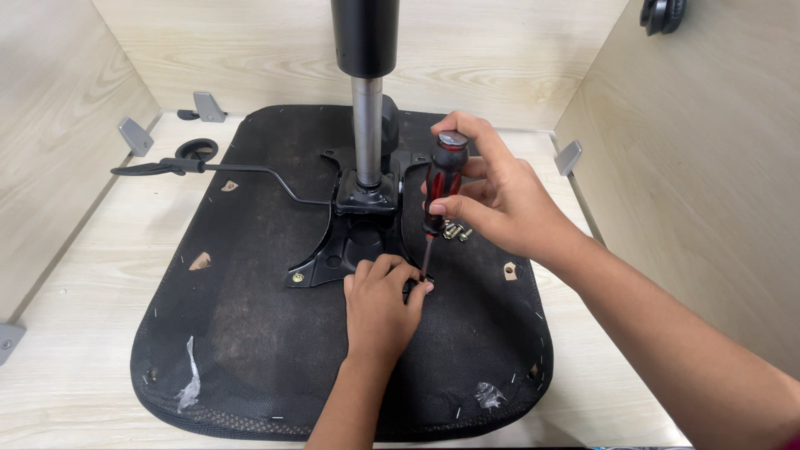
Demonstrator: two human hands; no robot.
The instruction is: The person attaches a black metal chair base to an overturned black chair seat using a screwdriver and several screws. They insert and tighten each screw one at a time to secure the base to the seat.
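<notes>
Screwdriver (439, 188) upright over mounting plate (333, 262); tip at left hand (382, 307).
Right hand (492, 196) clamped on handle; left fingers pinched together around tip.

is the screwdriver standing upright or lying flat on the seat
Upright. The right hand holds the screwdriver nearly vertical, handle cap up, its tip down at the black mounting plate, where the left hand steadies it.

A red and black screwdriver (439, 187) stands straight up, its thin metal tip down on the black metal plate (354, 246) screwed to the upside-down chair seat (250, 317).
</notes>
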